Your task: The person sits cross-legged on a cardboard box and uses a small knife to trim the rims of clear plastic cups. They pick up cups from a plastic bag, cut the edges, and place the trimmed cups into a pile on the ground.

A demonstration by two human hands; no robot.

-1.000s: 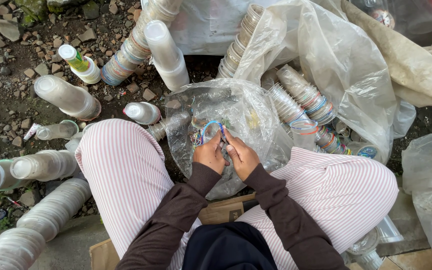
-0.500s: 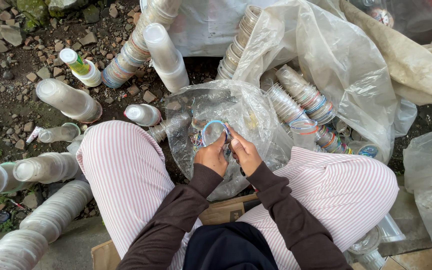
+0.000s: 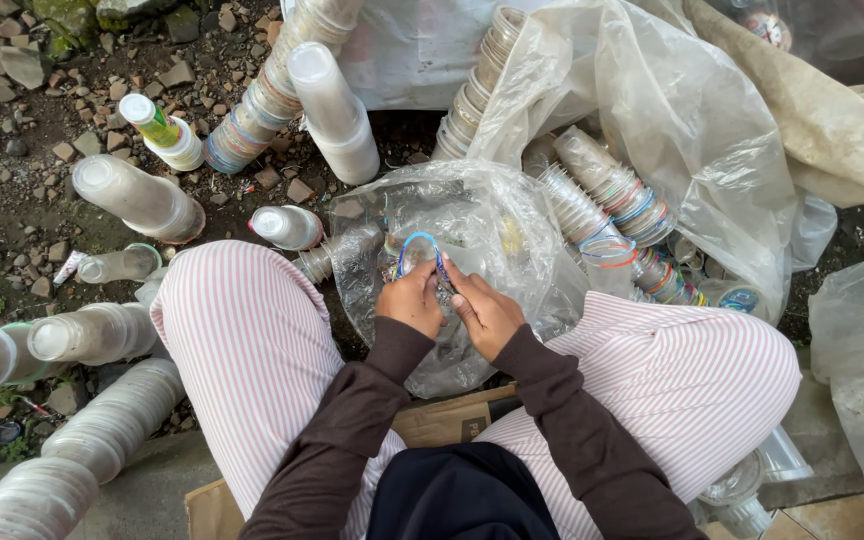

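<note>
Far left of the hands: long stacks of nested clear plastic cups point(image 3: 92, 330) lying on the stony ground point(image 3: 12, 200). Up-left of the left hand: single upright stack of clear cups point(image 3: 332, 110), small cup stack with yellow-green label point(image 3: 162, 130) beside it. Left hand point(image 3: 410, 300) fingers curled, pinching a clear plastic cup with a blue rim point(image 3: 420, 255) from the left. Right hand point(image 3: 487, 312) touching the left, fingers closed on the same cup from the right; cup sits just above both hands, mouth tilted toward camera. Both hands work over a crumpled clear plastic bag point(image 3: 482, 230) between the knees. Right of the right hand: large translucent sack point(image 3: 692, 110) with more colour-rimmed cup stacks point(image 3: 612, 185) inside. Cardboard piece point(image 3: 452, 420) below the hands.
</note>
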